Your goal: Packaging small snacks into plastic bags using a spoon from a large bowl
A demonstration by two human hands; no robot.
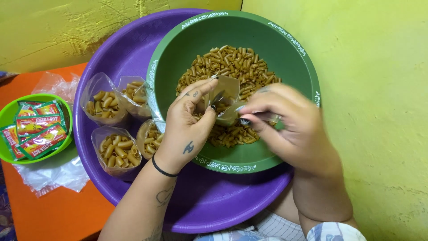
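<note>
Bag [225, 100] between fingers [200, 91] of both hands.

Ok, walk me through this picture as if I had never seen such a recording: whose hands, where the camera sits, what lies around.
There is no machine here. A camera worn on the person's head looks down at their own bare hands. The left hand and right hand together hold a small clear bag open above a green bowl of brown pasta tubes. That bowl sits in a big purple basin, beside four filled bags of the same pasta. Further left, a small green bowl holds red and green sachets, with empty plastic bags under it.
</note>
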